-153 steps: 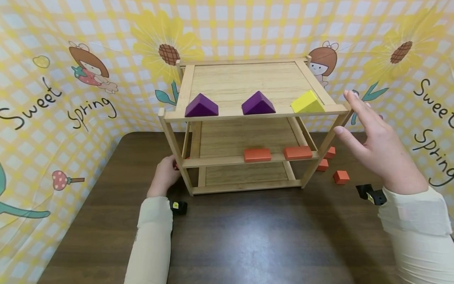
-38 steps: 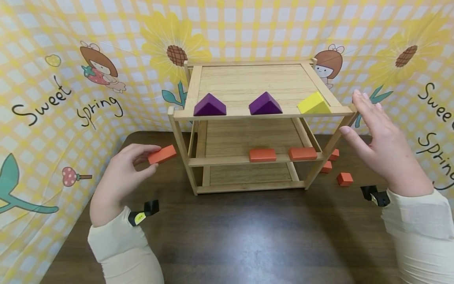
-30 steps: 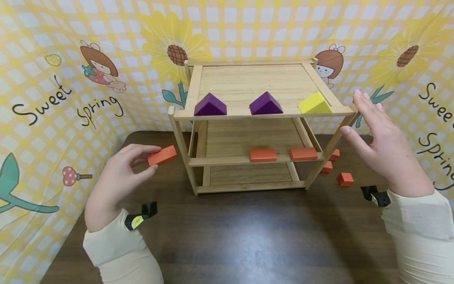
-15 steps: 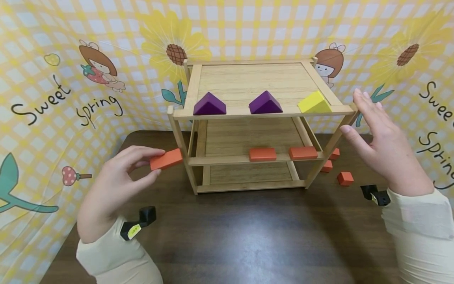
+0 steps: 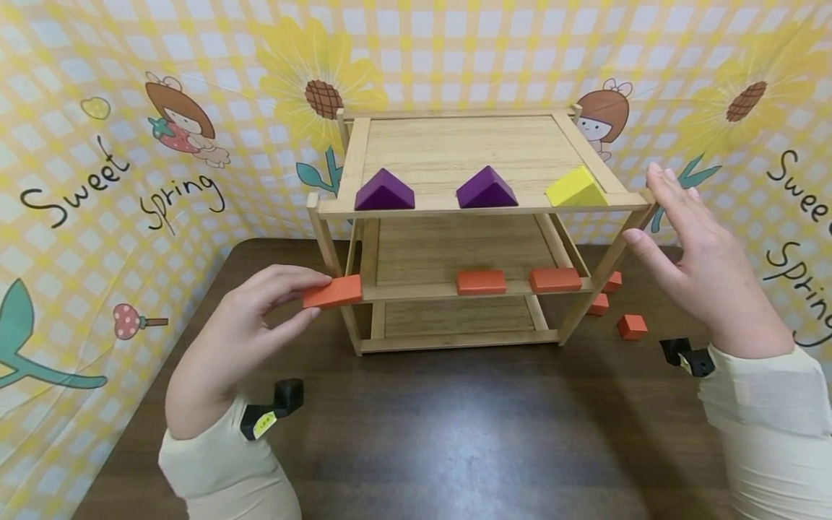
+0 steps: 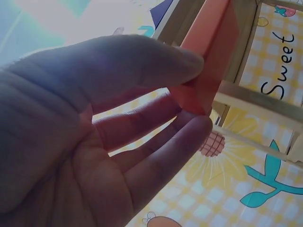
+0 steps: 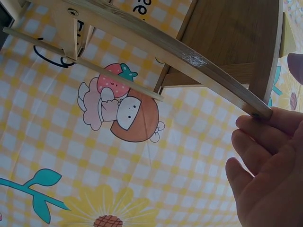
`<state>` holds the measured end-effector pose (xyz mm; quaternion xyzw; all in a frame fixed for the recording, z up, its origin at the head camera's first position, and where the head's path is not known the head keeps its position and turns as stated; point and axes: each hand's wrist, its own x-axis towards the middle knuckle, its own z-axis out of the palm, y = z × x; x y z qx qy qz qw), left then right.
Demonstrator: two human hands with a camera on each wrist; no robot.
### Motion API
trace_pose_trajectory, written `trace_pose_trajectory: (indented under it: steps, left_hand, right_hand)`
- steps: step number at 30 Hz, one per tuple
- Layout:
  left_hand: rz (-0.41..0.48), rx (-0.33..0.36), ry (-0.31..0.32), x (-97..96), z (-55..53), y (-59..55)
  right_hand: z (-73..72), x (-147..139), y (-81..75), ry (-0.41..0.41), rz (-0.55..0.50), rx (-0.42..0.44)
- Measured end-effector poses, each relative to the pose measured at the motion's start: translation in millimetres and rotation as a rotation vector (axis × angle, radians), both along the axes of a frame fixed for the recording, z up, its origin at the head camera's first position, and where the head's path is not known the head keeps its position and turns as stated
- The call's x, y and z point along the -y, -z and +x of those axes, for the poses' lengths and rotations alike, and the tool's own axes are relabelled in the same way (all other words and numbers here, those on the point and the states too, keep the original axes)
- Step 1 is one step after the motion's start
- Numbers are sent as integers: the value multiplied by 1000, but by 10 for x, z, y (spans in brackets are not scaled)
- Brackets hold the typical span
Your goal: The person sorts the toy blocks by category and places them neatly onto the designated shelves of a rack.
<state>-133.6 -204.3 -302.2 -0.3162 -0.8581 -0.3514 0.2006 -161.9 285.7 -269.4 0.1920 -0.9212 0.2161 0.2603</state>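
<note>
My left hand (image 5: 237, 328) pinches an orange rectangular block (image 5: 339, 290) by its left end, thumb below and fingers above in the head view. The block lies across the left front post of a wooden three-tier shelf (image 5: 455, 144), level with the middle board. In the left wrist view the block (image 6: 210, 42) stands out past the thumb. My right hand (image 5: 708, 278) is by the shelf's upper right front corner with its fingers extended; the right wrist view shows its fingertips touching the frame (image 7: 203, 71). Two orange blocks, one centred (image 5: 481, 282) and one further right (image 5: 555, 279), sit on the middle front rail.
Along the top front edge stand two purple triangular blocks (image 5: 385, 191) and a yellow one (image 5: 577, 187). Several small orange blocks (image 5: 633, 327) lie on the dark table (image 5: 455, 433) right of the shelf. A yellow checked cloth (image 5: 455, 50) surrounds the table.
My left hand came out from beside the shelf's left side with an orange block, then carried it rightward to the left front post. The right hand stays at the corner.
</note>
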Motion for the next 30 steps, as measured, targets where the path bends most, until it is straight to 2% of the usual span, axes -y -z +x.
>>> trace_pose_trajectory:
  steps: [7,20,30]
  left_hand:
    - [-21,-59,26,-90,-34,3]
    - [-28,-133,22,-222,-88,38]
    - [-86,-211,15,-381,-134,71]
  right_hand:
    - [-7,3,12,-10,-12,-14]
    - [-14,20,15,-25,-21,-40]
    - [-3,7,2,-4,-21,-4]
